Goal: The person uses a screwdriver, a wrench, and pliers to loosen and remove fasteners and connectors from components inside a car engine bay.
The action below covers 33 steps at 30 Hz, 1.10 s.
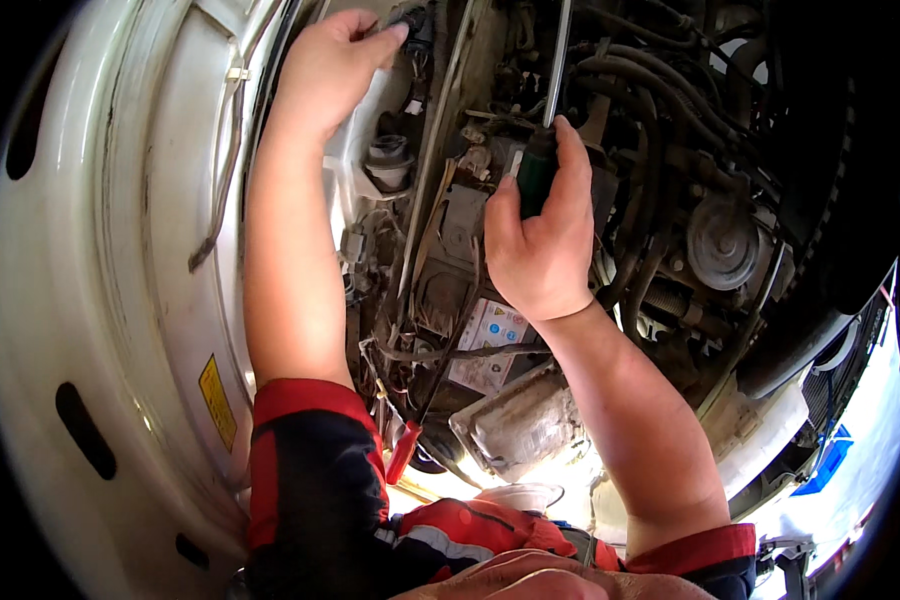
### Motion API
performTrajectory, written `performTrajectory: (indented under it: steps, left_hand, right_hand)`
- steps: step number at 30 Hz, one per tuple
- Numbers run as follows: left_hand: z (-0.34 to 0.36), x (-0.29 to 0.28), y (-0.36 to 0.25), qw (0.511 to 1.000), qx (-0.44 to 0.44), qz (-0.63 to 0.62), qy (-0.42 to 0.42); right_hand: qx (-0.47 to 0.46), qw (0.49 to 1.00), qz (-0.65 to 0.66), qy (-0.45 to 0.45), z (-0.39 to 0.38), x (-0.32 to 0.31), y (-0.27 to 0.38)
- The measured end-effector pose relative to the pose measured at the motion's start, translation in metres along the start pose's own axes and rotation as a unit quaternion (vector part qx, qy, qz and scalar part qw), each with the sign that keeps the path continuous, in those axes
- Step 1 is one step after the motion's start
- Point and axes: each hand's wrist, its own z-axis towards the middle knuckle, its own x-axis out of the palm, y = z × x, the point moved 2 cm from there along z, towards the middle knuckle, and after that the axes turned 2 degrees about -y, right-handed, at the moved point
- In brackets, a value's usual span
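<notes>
My right hand (545, 240) is wrapped round the dark green handle of a screwdriver (538, 175). Its long metal shaft points away from me over the engine bay, and the tip is out of sight past the upper edge. At the upper left, my left hand (335, 75) is bent with thumb and fingers close together beside a dark connector-like part (418, 32). What lies between those fingers is hidden. Just below that hand sits a capped plastic reservoir (388, 165). A labelled battery (490, 340) lies beneath my right wrist.
A white body panel (80, 300) with a yellow label (217, 402) runs along the left. Black hoses (655, 130) and a round pulley-like part (722, 240) fill the right. Nearer me are a headlamp housing (525, 425), a cable (450, 353) and a red handle (403, 452).
</notes>
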Motion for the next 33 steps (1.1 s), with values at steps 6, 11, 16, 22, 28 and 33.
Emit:
performTrajectory:
  steps: [6, 11, 16, 22, 28, 33]
  left_hand:
    - [-0.007, 0.013, -0.018, 0.98, -0.025, -0.195, 0.04]
    - [-0.032, 0.011, -0.027, 0.976, -0.052, -0.019, 0.211]
    - [-0.071, -0.006, 0.002, 1.0, -0.021, -0.019, 0.004]
    - [-0.146, -0.01, 0.032, 0.99, -0.04, 0.127, -0.037]
    - [-0.163, 0.008, 0.033, 0.966, 0.044, 0.253, 0.014]
    - [-0.171, 0.016, 0.037, 0.966, 0.004, 0.26, 0.003]
  right_hand:
    - [-0.02, 1.0, -0.001, -0.005, -0.002, 0.0, -0.004]
    - [-0.016, 1.0, 0.016, -0.003, -0.003, -0.002, 0.0]
    - [-0.049, 0.998, -0.016, -0.02, -0.002, 0.0, -0.002]
    - [-0.026, 0.998, 0.002, -0.051, 0.0, 0.002, 0.001]
    - [0.002, 1.0, 0.016, 0.012, 0.001, 0.001, 0.003]
    - [0.01, 1.0, -0.013, 0.012, -0.001, 0.0, 0.002]
